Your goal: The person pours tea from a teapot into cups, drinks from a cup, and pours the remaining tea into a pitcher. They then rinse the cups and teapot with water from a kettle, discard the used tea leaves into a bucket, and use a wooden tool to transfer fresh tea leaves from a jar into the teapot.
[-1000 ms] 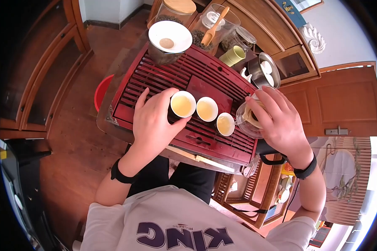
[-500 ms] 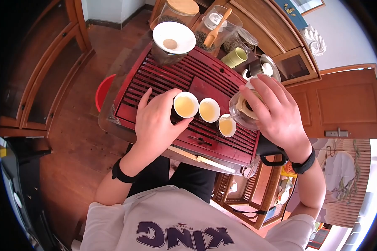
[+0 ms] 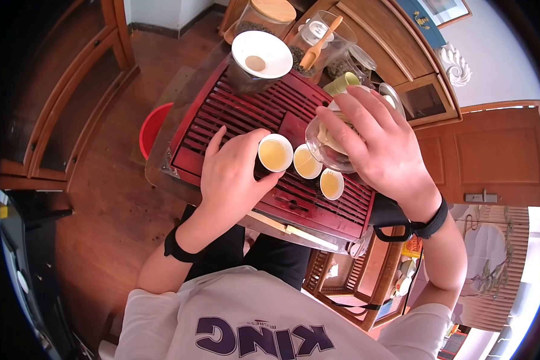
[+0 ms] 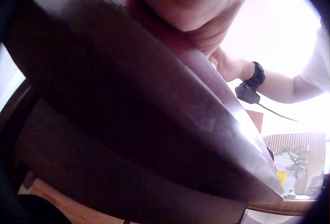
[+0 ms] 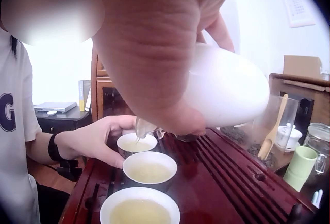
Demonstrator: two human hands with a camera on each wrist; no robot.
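Three small white teacups of pale yellow tea stand in a row on a dark red slatted tea tray (image 3: 222, 111): the left cup (image 3: 275, 153), the middle cup (image 3: 307, 162) and the right cup (image 3: 332, 184). My left hand (image 3: 234, 171) grips the left cup between thumb and fingers. With my right hand (image 3: 381, 147) I hold a clear glass teapot (image 3: 319, 150) tilted by its top, its spout close over the middle cup in the head view. The right wrist view shows the glass spout (image 5: 146, 127) and a rounded white part (image 5: 227, 87) of what I hold.
Behind the tray stand a white bowl (image 3: 261, 51), glass jars of dry tea leaves, a wooden scoop (image 3: 321, 45) and a green bamboo-shaped cup (image 5: 300, 167). A red basin (image 3: 154, 129) sits on the floor at the left. A black handle (image 3: 393, 233) juts out by the tray's right edge.
My right hand has moved the teapot leftward from the right cup to over the middle cup. My left hand keeps its grip on the left cup.
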